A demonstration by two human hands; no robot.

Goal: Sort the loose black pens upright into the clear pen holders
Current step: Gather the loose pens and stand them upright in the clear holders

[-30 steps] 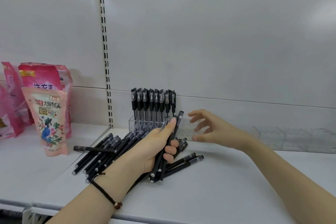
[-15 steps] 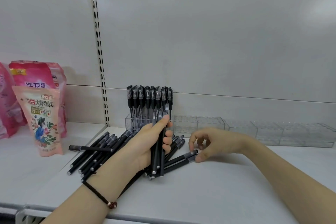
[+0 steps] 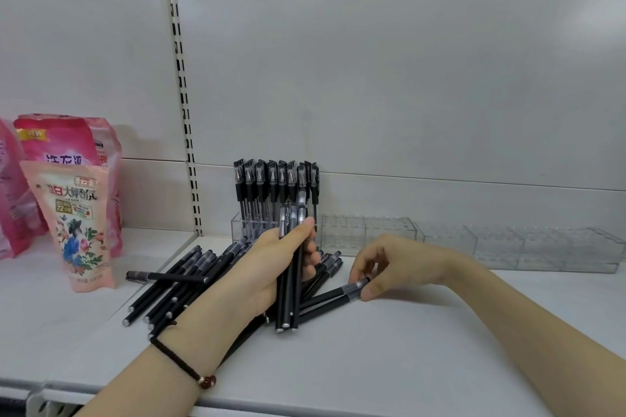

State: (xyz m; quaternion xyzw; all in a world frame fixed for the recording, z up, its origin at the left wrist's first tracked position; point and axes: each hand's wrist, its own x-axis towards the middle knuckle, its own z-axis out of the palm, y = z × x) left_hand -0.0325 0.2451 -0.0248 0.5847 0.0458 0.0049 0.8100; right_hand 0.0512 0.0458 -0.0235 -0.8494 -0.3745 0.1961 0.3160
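Observation:
My left hand grips a bundle of black pens, held nearly upright over the white shelf. My right hand pinches the clear-capped end of a loose pen lying on the shelf. A pile of loose black pens lies to the left, partly hidden by my left arm. Behind my left hand, a clear pen holder holds several black pens upright. Empty clear holders run in a row to the right along the back wall.
Pink pouches stand on the left part of the shelf. A slotted upright divides the grey back panel. The shelf's front edge runs below my forearms. More clear holders reach the far right.
My right hand came down from the clear holders to the shelf and took hold of a loose pen's end. My left hand turned its bundle more upright.

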